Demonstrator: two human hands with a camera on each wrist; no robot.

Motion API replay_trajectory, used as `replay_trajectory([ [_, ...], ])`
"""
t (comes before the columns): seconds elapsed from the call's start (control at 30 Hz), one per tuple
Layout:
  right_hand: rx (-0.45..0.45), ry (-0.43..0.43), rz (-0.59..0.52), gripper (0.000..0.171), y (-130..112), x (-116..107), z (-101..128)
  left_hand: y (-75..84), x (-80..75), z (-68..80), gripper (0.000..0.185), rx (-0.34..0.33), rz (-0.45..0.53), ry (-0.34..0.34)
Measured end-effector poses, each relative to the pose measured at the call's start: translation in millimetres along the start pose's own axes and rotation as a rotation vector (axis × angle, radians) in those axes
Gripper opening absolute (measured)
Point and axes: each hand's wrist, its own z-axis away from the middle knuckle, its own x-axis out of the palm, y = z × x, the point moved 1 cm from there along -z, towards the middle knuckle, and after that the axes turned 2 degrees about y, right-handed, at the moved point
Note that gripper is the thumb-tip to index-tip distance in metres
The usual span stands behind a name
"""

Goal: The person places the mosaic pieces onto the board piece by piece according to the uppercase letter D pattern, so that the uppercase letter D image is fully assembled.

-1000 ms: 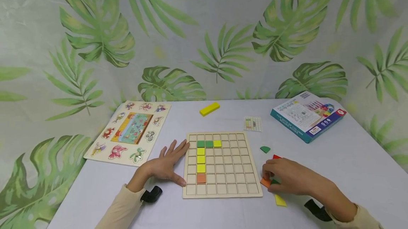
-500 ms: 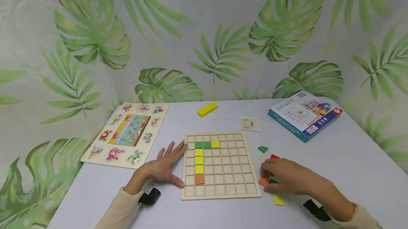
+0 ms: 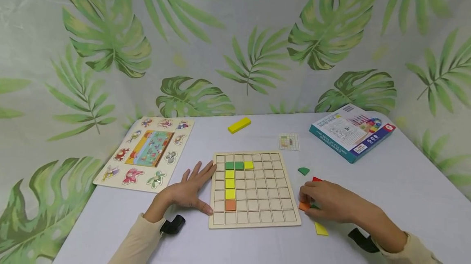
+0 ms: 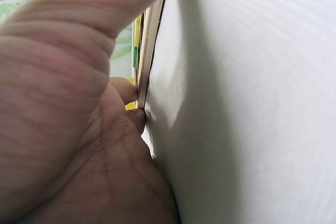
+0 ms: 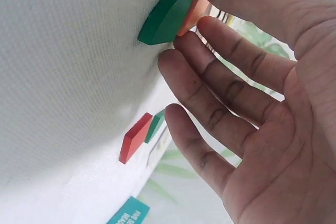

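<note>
Painted wood, by its look, makes up the small flat pieces beside the grid board [image 3: 254, 189]. They should be light, rigid and smooth-faced, so a fingertip pinch across opposite edges likely serves best; the thin profile leaves little to grip from above.

The right hand [image 3: 327, 200] rests over a cluster of pieces just right of the board's lower corner. In the right wrist view its fingers [image 5: 231, 61] are nearly straight and loosely spread, the tips touching a green curved piece [image 5: 167, 16] and an orange piece [image 5: 190, 14] behind it. No pinch shows. A yellow piece [image 3: 321, 229] lies just nearer the person, and a red piece [image 3: 317, 179] just beyond the hand.

The left hand [image 3: 189, 190] lies flat on the white table [image 3: 404, 190], fingers straight, pressed against the board's left edge.

Further off, a green quarter-round piece [image 3: 303, 171] lies alone, then a small pattern card [image 3: 288, 142], a yellow bar [image 3: 239, 125], a boxed set [image 3: 351, 131] and an animal puzzle [image 3: 147, 152].

Hidden or unclear: the hand covers most of the cluster in the head view; the left wrist view shows only palm and the board edge; the card's pattern is too small to read.
</note>
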Motion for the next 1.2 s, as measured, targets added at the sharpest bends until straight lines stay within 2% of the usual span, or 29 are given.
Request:
replay_trajectory([
  [0.23, -0.090, 0.048, 0.001, 0.017, -2, -7, 0, 0.7, -0.4, -0.1, 0.131, 0.007, 0.009, -0.011],
  [0.4, -0.132, 0.071, 0.007, 0.014, -12, -10, -8, 1.3, -1.4, 1.2, 0.131, 0.005, 0.011, -0.004],
  [0.83, -0.262, 0.099, 0.023, 0.007, -57, -10, -51, 3.2, -2.1, 3.2, 0.130, 0.005, 0.024, 0.013],
  [1.2, -0.309, 0.068, 0.060, 0.010, -86, -3, -79, 2.3, -0.7, 1.5, 0.129, 0.007, -0.011, 0.007],
])
